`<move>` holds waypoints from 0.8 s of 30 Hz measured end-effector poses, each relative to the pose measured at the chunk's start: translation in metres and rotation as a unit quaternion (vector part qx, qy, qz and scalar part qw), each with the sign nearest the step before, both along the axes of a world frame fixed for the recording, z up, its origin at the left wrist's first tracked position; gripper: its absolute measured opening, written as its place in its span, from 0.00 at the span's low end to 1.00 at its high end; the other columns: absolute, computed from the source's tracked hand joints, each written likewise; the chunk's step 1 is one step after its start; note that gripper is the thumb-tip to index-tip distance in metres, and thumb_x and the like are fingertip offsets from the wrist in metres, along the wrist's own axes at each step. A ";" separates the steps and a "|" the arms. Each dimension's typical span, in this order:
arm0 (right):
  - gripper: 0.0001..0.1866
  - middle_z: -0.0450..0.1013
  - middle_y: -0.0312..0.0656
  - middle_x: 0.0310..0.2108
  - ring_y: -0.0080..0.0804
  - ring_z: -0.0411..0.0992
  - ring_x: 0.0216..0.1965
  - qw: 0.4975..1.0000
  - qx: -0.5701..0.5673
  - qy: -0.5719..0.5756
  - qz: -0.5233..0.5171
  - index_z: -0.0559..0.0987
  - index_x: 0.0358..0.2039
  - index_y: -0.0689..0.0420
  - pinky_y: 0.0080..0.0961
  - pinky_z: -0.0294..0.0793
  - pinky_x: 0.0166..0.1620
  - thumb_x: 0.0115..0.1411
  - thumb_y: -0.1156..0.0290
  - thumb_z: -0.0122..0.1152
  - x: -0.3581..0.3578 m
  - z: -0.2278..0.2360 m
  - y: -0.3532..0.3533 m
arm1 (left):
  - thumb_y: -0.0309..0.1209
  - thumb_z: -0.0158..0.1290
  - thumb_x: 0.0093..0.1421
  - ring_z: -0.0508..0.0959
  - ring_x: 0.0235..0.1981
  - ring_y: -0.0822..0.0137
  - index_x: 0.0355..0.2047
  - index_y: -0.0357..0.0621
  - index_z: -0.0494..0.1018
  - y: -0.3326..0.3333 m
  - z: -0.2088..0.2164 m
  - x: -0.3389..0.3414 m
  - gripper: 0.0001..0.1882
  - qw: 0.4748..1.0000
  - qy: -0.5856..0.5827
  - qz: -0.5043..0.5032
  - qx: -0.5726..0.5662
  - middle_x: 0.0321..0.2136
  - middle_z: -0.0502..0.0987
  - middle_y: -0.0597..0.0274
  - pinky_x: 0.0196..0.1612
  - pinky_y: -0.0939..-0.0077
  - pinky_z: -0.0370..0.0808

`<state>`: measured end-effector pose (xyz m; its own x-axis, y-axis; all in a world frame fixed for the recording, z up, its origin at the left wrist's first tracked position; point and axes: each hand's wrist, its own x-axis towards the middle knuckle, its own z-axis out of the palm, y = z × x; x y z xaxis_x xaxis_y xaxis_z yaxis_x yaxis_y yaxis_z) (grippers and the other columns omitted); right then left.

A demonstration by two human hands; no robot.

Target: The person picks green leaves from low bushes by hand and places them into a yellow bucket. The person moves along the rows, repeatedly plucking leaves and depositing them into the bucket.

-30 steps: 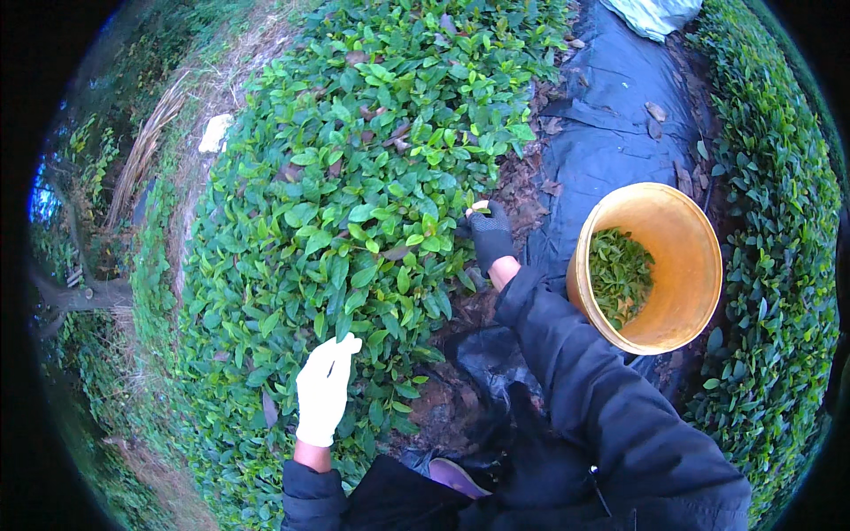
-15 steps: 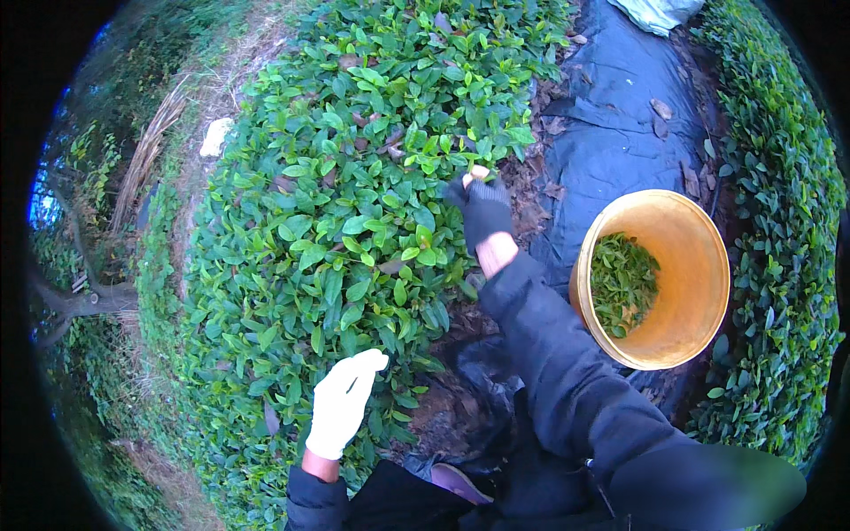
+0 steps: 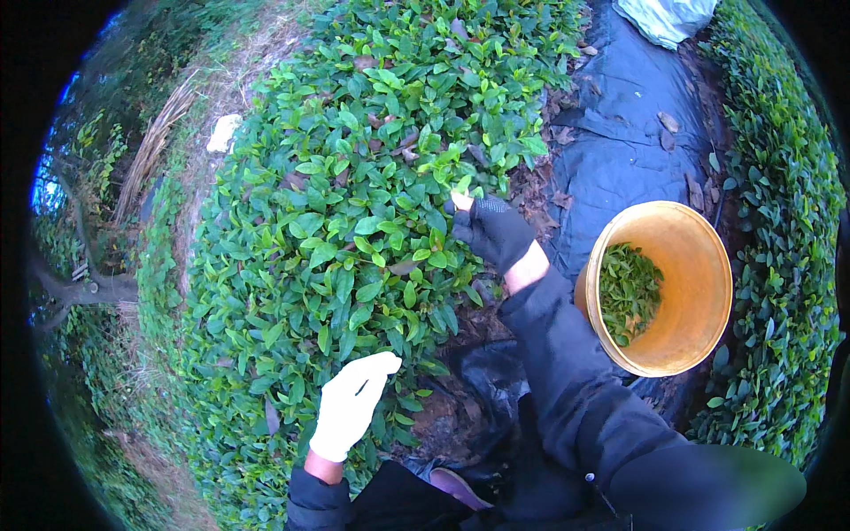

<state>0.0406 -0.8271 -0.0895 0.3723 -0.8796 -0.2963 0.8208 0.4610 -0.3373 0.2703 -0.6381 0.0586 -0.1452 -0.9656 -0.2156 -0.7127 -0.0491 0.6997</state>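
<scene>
At the far left of my feed I see dry stalks (image 3: pixel 158 146). The left hand (image 3: pixel 352 400), white-gloved, is over the leafy hedge (image 3: pixel 336 239), fingers bent toward the thumb; whether they close on anything, I can't tell. The right hand (image 3: pixel 496 234), dark-gloved with bare fingertips, is at the hedge's right edge among pale shoots (image 3: pixel 453 165), its grip unclear to me. Rightward, a yellow bucket (image 3: pixel 695 288) contains loose leaves (image 3: pixel 629 292).

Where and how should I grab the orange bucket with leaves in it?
Probably best to take the orange bucket by its left rim: come from the left with your right hand and pinch across the edge. That side is nearest the hand, the green leaves lie well below the open top, and no handle shows.
</scene>
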 end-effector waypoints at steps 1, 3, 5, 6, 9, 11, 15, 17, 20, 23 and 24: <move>0.12 0.72 0.37 0.30 0.25 0.71 0.25 0.998 -0.014 0.046 -0.046 0.72 0.40 0.55 0.27 0.79 0.30 0.57 0.74 0.62 -0.003 0.007 0.001 | 0.25 0.48 0.62 0.78 0.42 0.66 0.42 0.37 0.76 -0.003 0.001 -0.003 0.11 1.000 0.009 -0.001 0.005 0.40 0.79 0.58 0.49 0.74 0.72; 0.15 0.73 0.39 0.32 0.28 0.73 0.27 0.986 -0.053 0.096 -0.125 0.71 0.45 0.57 0.30 0.80 0.29 0.57 0.77 0.58 -0.007 0.010 -0.015 | 0.25 0.48 0.61 0.78 0.42 0.66 0.42 0.37 0.76 -0.002 0.002 -0.007 0.11 1.000 0.019 -0.001 0.016 0.40 0.79 0.58 0.48 0.74 0.72; 0.17 0.73 0.42 0.32 0.30 0.74 0.30 0.952 -0.061 0.232 -0.188 0.72 0.46 0.57 0.31 0.79 0.32 0.54 0.74 0.60 -0.007 0.009 -0.044 | 0.25 0.49 0.61 0.78 0.42 0.66 0.42 0.37 0.76 -0.004 0.004 -0.012 0.11 0.999 0.024 -0.003 0.022 0.40 0.79 0.58 0.48 0.74 0.72; 0.19 0.75 0.46 0.34 0.37 0.75 0.34 0.849 -0.121 0.493 -0.148 0.75 0.43 0.56 0.34 0.77 0.36 0.49 0.69 0.65 -0.009 -0.001 -0.062 | 0.25 0.49 0.61 0.78 0.42 0.66 0.42 0.37 0.76 -0.005 0.004 -0.013 0.11 0.999 0.025 -0.006 0.020 0.40 0.79 0.58 0.48 0.74 0.72; 0.18 0.75 0.50 0.38 0.47 0.74 0.40 0.634 -0.232 0.732 -0.087 0.78 0.38 0.55 0.36 0.73 0.44 0.44 0.65 0.67 0.012 0.016 -0.082 | 0.25 0.49 0.61 0.78 0.43 0.66 0.43 0.37 0.76 -0.005 0.008 -0.012 0.11 1.000 0.022 0.000 0.017 0.40 0.79 0.58 0.49 0.74 0.72; 0.17 0.75 0.50 0.38 0.48 0.73 0.42 0.570 -0.264 0.775 -0.072 0.78 0.36 0.54 0.37 0.72 0.46 0.44 0.63 0.66 0.019 0.030 -0.079 | 0.25 0.48 0.62 0.78 0.43 0.66 0.43 0.37 0.76 -0.004 0.006 -0.010 0.11 0.999 0.033 0.007 0.017 0.40 0.79 0.58 0.49 0.74 0.72; 0.18 0.76 0.48 0.32 0.44 0.75 0.35 0.733 -0.119 0.637 -0.204 0.77 0.37 0.55 0.34 0.73 0.42 0.46 0.63 0.67 0.019 -0.001 -0.076 | 0.25 0.48 0.62 0.77 0.44 0.66 0.43 0.38 0.76 -0.005 0.000 -0.002 0.11 0.999 0.009 0.006 -0.030 0.41 0.79 0.58 0.49 0.74 0.71; 0.14 0.73 0.39 0.27 0.29 0.72 0.27 0.914 -0.013 0.334 -0.229 0.76 0.37 0.56 0.27 0.73 0.30 0.51 0.66 0.65 0.019 -0.021 -0.070 | 0.24 0.49 0.61 0.77 0.44 0.66 0.42 0.39 0.77 -0.006 -0.006 0.004 0.10 0.998 0.008 0.034 -0.043 0.41 0.79 0.59 0.50 0.74 0.72; 0.06 0.68 0.32 0.20 0.20 0.65 0.18 0.975 -0.008 0.162 -0.153 0.75 0.34 0.55 0.18 0.67 0.20 0.56 0.72 0.61 -0.001 -0.033 -0.046 | 0.27 0.46 0.64 0.77 0.44 0.67 0.44 0.37 0.75 -0.007 -0.006 0.006 0.12 0.999 0.015 0.031 -0.024 0.41 0.79 0.59 0.50 0.74 0.70; 0.05 0.66 0.31 0.21 0.19 0.66 0.17 0.991 0.118 0.025 -0.049 0.73 0.33 0.56 0.15 0.66 0.19 0.58 0.75 0.60 0.003 -0.038 -0.033 | 0.24 0.48 0.61 0.77 0.44 0.67 0.43 0.38 0.76 -0.005 -0.007 0.004 0.11 0.999 0.043 0.028 -0.004 0.41 0.79 0.58 0.50 0.74 0.72; 0.07 0.67 0.30 0.22 0.19 0.66 0.18 0.992 0.119 -0.021 -0.027 0.73 0.37 0.56 0.13 0.67 0.20 0.58 0.75 0.60 0.004 -0.038 -0.028 | 0.24 0.48 0.61 0.77 0.43 0.67 0.43 0.38 0.76 -0.006 -0.006 0.003 0.11 0.998 0.047 0.029 0.001 0.41 0.79 0.59 0.50 0.74 0.72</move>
<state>0.0448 -0.8549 -0.1272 0.3434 -0.8053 -0.4834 0.8571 0.4791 -0.1893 0.2732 -0.6439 0.0526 -0.1091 -0.9724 -0.2061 -0.6398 -0.0900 0.7633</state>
